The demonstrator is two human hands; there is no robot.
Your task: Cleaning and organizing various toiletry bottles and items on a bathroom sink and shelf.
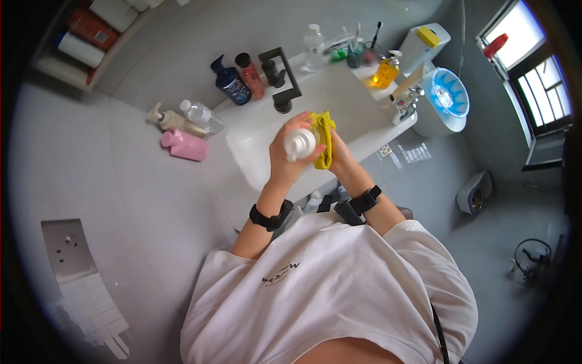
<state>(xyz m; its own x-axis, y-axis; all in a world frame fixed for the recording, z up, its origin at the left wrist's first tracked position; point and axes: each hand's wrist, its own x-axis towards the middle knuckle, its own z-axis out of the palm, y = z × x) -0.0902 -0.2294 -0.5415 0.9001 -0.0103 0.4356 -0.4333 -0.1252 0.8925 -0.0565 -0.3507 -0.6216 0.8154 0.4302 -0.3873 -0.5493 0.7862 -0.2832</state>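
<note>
Over the front of the white sink, my left hand is wrapped round a pump bottle. Its white top points toward me and hides most of the body. A folded yellow cloth is pressed against the bottle's right side. My right hand grips that cloth, its fingers partly hidden behind it. Beyond my hands the black faucet reaches over the basin.
Left of the sink stand a pink bottle, a clear bottle and a beige pump bottle. Behind are a dark blue pump bottle and a red bottle. An orange soap bottle sits on the right ledge, near the toilet.
</note>
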